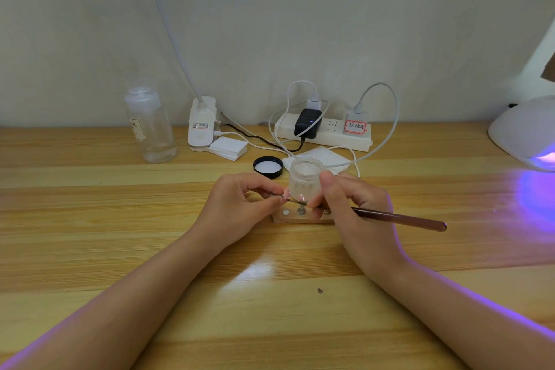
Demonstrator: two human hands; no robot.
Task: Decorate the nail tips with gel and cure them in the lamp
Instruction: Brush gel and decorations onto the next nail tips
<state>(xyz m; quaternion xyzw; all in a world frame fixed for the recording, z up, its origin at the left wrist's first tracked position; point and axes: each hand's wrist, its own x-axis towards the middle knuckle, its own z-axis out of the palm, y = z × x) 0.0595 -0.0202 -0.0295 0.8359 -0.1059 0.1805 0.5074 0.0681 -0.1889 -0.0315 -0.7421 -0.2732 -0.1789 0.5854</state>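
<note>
— Left hand (240,207) pinching a nail tip (280,196), just above the wooden holder (292,217) at table centre.
— Right hand (351,204) gripping the brush (399,217), bristles touching that tip.
— Open gel jar (304,179) right behind; black lid (268,166) beside it.
— Far right, curing lamp (525,132) glowing purple.

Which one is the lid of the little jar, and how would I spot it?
Start at the white power strip by the wall and come toward the hands. Just left of the frosted jar lies the lid, flat on the wooden table. It is the only round black thing, white inside.
</note>
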